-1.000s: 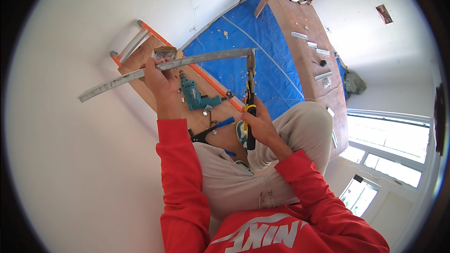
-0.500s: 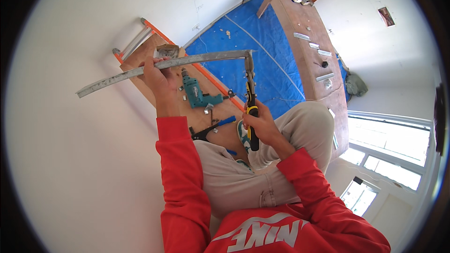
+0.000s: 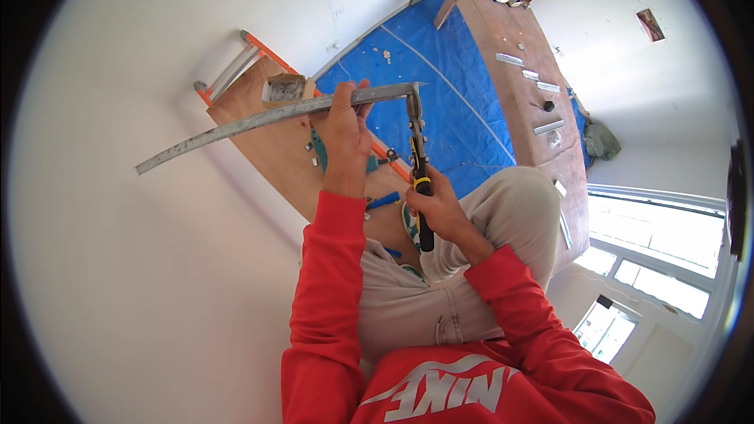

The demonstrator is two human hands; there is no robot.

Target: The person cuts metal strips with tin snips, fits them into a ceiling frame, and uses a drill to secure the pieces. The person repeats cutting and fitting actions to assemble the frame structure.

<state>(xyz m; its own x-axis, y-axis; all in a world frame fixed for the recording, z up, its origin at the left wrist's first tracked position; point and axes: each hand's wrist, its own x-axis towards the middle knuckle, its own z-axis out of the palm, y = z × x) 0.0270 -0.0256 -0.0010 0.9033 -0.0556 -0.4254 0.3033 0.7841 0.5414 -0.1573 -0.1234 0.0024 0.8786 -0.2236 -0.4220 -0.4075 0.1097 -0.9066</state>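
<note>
A long grey metal channel strip point(image 3: 251, 118) stretches across in front of me, its left part hanging free. My left hand point(image 3: 345, 137) grips it nearer its right end, fingers wrapped around from below. My right hand point(image 3: 445, 208) is closed on the black and yellow handles of tin snips point(image 3: 422, 177). The jaws of the snips meet the strip at its right end; whether they have cut into it I cannot make out. A teal power drill point(image 3: 317, 148) lies on the wooden board point(image 3: 259, 141) below, mostly hidden behind my left hand. Close by is a blue-handled tool point(image 3: 382, 201), partly covered.
The board rests on an orange-railed ladder point(image 3: 271, 51) and carries an open box point(image 3: 283, 88). Beyond it, blue sheeting point(image 3: 440, 71) covers the floor. To the right, a long wooden bench point(image 3: 503, 39) holds several short metal pieces point(image 3: 549, 127). A white wall point(image 3: 118, 212) stands at left.
My left hand has slid rightward along the strip, closer to the snips, and now covers much of the drill. The strip's free end has dipped slightly. My right hand stays almost in place.
</note>
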